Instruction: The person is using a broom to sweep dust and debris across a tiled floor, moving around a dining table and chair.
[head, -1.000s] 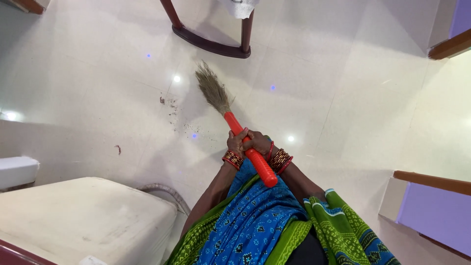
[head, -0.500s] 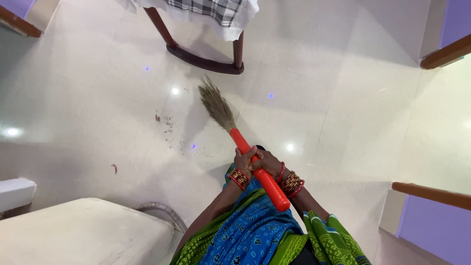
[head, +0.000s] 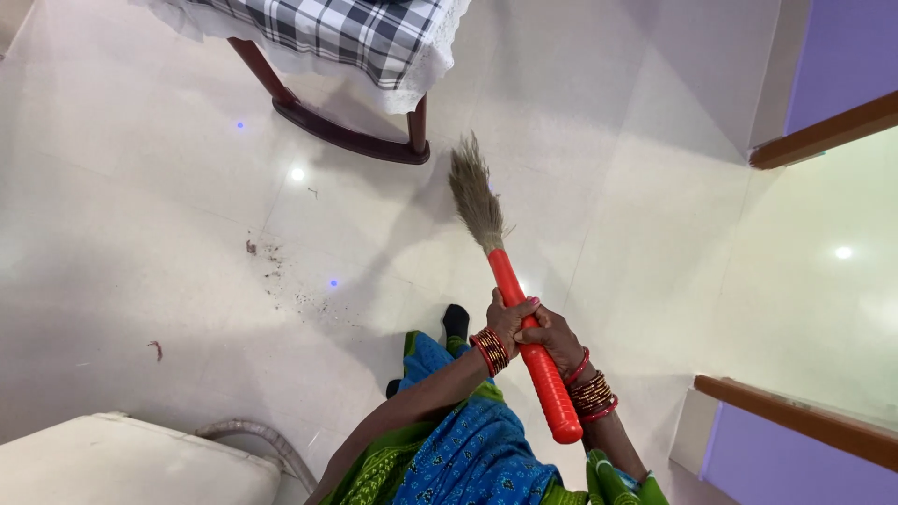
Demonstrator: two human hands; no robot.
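Observation:
A grass broom (head: 477,201) with a red handle (head: 531,351) points away from me over the white tile floor. Both hands grip that handle around its middle: my left hand (head: 508,316) wraps it from the left, my right hand (head: 554,339) from the right, slightly lower. Red and gold bangles ring both wrists. The bristle tip hovers near the foot of a table. A scatter of dark dust and crumbs (head: 281,276) lies on the floor to the left of the broom.
A table with a checked cloth (head: 346,33) and dark wooden legs (head: 355,140) stands ahead. A white appliance (head: 122,463) with a grey hose (head: 257,438) sits at lower left. Wooden door frames (head: 823,131) and purple walls are on the right.
The view has tilted up and forward, so the table now shows more fully. The broom has swung to the right, away from the dust patch, with both hands still on the handle.

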